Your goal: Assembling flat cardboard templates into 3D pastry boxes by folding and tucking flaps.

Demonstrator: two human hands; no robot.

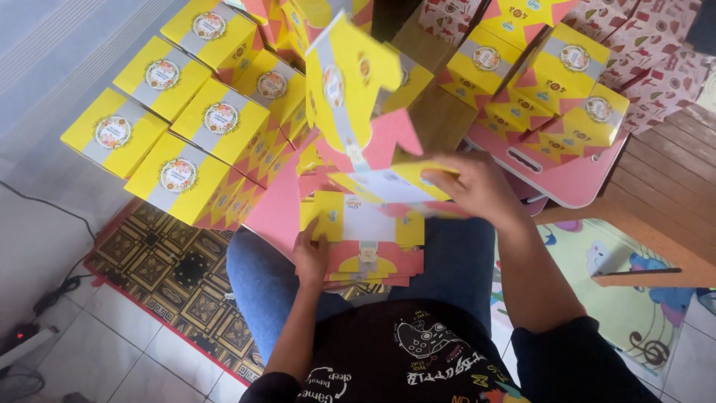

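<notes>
I sit with a stack of flat yellow-and-pink cardboard box blanks (367, 254) on my lap. My left hand (312, 254) grips the stack's left edge. My right hand (477, 185) holds one partly folded blank (358, 97) by a flap, and its yellow panel with a grey band stands up above the stack. The rest of that blank hangs between my hands.
Several assembled yellow boxes (195, 112) are piled at the upper left, and more (548, 78) rest on a pink folding tray (574, 179) at the upper right. A patterned mat (171, 276) lies on the tiled floor, cables (45, 298) at the left, a wooden step (664, 186) to the right.
</notes>
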